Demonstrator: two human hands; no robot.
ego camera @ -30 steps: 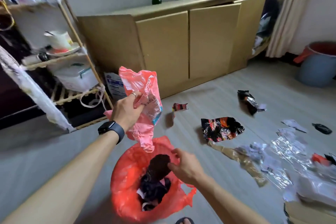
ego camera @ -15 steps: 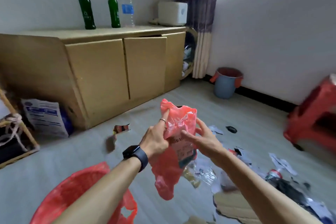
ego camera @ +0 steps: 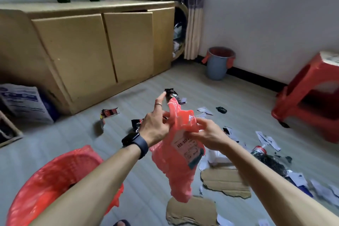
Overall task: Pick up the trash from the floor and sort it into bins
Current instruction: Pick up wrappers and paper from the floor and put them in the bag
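The red mesh basket [ego camera: 55, 176], lined with thin red plastic, had its inside hidden behind the left forearm. Above and right of the basket, a crinkled pink plastic mailer [ego camera: 180, 161] with a white barcode label hung in the air. The left hand [ego camera: 156, 126] pinched its top, index finger straight. The right hand [ego camera: 207, 134] gripped its side with curled fingers. Torn flat cardboard [ego camera: 225, 181] lay on the floor [ego camera: 183, 79] further right of the basket.

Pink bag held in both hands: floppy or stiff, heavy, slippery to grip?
Likely floppy: the pink bag hangs crumpled and limp below the left hand and right hand pinching its top. Probably light: thin film, no bulge of contents visible. May be slippery; the printed label looks the flatter, firmer patch.
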